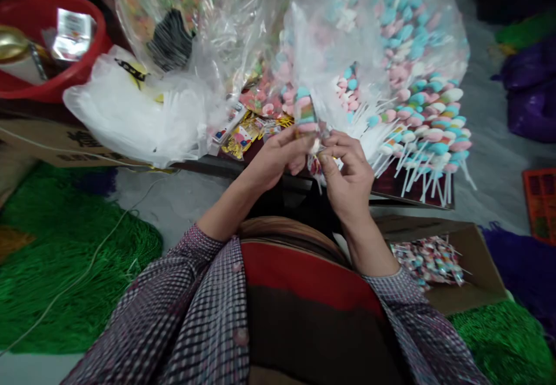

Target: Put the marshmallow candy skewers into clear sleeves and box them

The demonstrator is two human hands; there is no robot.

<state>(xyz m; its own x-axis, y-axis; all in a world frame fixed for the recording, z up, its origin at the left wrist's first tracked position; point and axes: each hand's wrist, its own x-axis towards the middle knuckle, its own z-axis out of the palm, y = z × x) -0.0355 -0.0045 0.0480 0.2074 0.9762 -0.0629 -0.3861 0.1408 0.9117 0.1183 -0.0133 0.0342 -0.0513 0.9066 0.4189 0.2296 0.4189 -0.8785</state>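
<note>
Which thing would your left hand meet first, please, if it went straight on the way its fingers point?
Probably the right hand, whose fingers lie close by at the bottom of the wrapped candy, though depth is unclear here.

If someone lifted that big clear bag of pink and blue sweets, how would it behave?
The bag would probably sag and shift, since its thin plastic wrinkles around many small pieces. Being puffy, the sweets look light for their bulk.
</note>
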